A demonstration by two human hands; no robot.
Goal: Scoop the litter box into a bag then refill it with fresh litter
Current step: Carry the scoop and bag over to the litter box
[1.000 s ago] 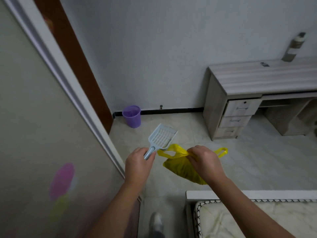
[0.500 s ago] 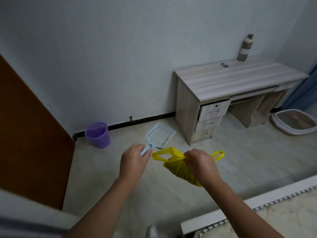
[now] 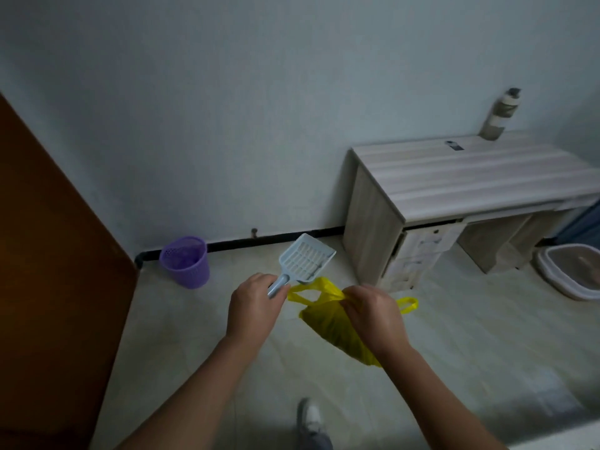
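Pale tiled floor [image 3: 470,368] is filling the lower half of the view, and a plain wall is backing it. An orange-brown door [image 3: 48,271] is standing at the left edge. Against the wall, a wooden counter [image 3: 470,177] is carrying a bottle [image 3: 500,115] at its far corner, well clear of the work. At the right edge, on the floor beside the counter, the litter box [image 3: 571,271] is waiting with litter inside, well apart from the person; scooping is judged not yet begun. A purple bin [image 3: 185,262] is sitting by the wall near the door.

Both arms are reaching forward at waist height. The right hand [image 3: 373,315] is pinching the mouth of a yellow bag [image 3: 331,326], apparently to bunch the bag for carrying. The bag is hanging limp, so likely empty. The left hand [image 3: 256,306] is closing around the handle of a slotted blue scoop [image 3: 306,259], blade raised and clear of the bag, ready for use. A shoe [image 3: 310,420] is showing below, on the floor.
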